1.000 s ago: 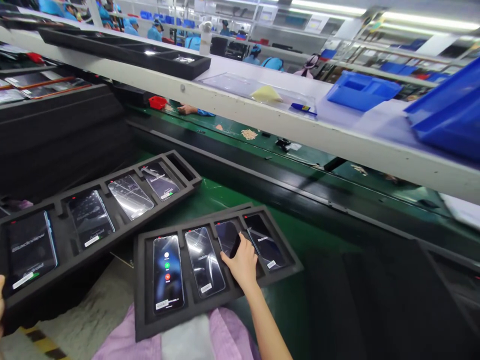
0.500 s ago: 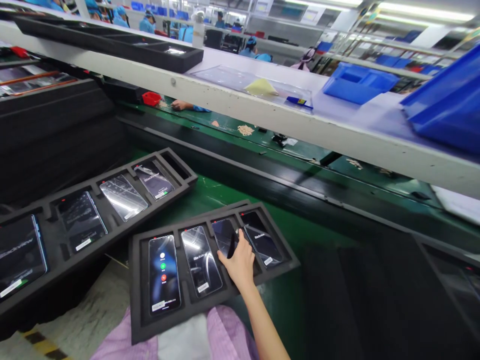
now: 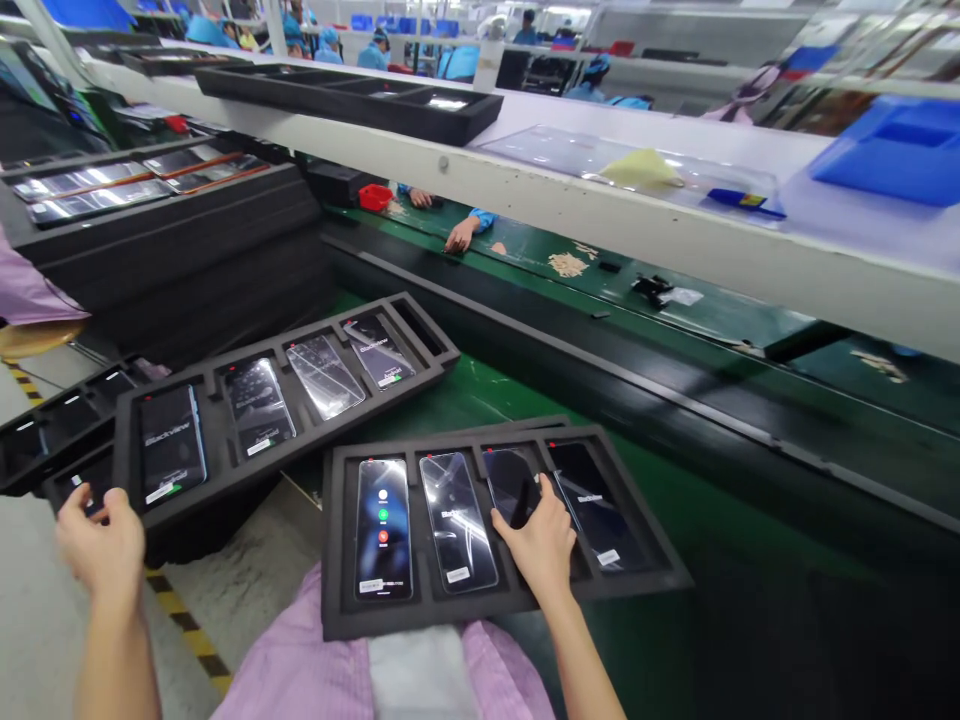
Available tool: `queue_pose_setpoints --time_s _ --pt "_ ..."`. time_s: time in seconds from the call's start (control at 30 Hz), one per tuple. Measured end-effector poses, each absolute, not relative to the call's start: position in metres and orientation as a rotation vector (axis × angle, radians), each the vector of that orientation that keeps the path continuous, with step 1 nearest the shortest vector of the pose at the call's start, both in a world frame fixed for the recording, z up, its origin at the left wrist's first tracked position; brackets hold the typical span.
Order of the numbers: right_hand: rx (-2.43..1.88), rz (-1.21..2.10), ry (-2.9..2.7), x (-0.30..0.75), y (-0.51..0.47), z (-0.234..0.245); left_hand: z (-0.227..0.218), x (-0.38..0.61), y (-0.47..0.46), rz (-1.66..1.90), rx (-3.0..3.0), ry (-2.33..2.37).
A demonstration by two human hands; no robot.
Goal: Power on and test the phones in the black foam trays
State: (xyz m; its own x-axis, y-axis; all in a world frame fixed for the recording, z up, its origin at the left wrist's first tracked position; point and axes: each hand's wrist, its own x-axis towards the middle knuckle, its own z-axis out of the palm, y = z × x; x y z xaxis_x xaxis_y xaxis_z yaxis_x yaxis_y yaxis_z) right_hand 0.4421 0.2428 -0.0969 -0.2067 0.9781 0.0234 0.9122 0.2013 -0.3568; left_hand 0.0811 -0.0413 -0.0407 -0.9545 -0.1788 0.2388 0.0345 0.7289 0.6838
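My right hand [image 3: 541, 540] spans the third smartphone [image 3: 514, 485] in the near black foam tray [image 3: 517, 603], thumb on one side and fingers on the other. Its screen is dark and partly hidden by the hand. Left of it lie a phone [image 3: 459, 525] with a logo and a phone [image 3: 383, 560] showing white, green and red icons. To its right sits another phone [image 3: 596, 505]. My left hand [image 3: 105, 550] is raised at the left, fingers bent and apart, holding nothing visible. It is near the corner of a second foam tray [image 3: 217, 480] holding several phones.
A tall stack of black foam trays [image 3: 225, 250] stands at the left. Behind runs a green conveyor [image 3: 495, 385] under a white shelf [image 3: 570, 200]. Across it, a co-worker's hand [image 3: 461, 235] rests near a red bin [image 3: 375, 197]. Blue bins [image 3: 892, 150] stand on the shelf.
My left hand has come into view at the left. The view has turned left, so the trays appear further right. My right hand stays at the third phone.
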Motion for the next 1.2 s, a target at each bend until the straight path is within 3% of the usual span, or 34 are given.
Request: queue_pose_setpoints --time_s 0.07,0.23,0.33,0.53,0.83,1.03,1.2 --pt "-1.812 0.385 -2.228 0.442 0.243 -0.096 -0.039 0.108 -0.034 -0.869 -0.192 -2.404" --pt "-1.835 0.408 -2.23 0.44 0.244 -0.093 -0.045 0.19 0.0 -0.563 -1.757 -2.007" --pt "-1.851 0.422 -2.246 0.44 0.243 -0.091 -0.053 0.216 0.018 -0.382 -2.017 -1.995" --pt "-1.86 0.416 -2.268 0.439 0.243 -0.088 -0.063 0.216 0.03 -0.298 -2.078 -2.2" --pt "-1.797 0.351 -2.263 0.44 0.242 -0.091 -0.073 0.207 0.021 -0.509 -1.845 -2.495" --pt "-1.795 0.323 -2.262 0.44 0.242 -0.094 -0.093 0.215 0.024 -1.085 -1.312 -2.895" --pt "-1.759 0.325 -2.254 0.437 0.243 -0.093 -0.135 0.218 0.029 -1.524 -0.867 -3.018"
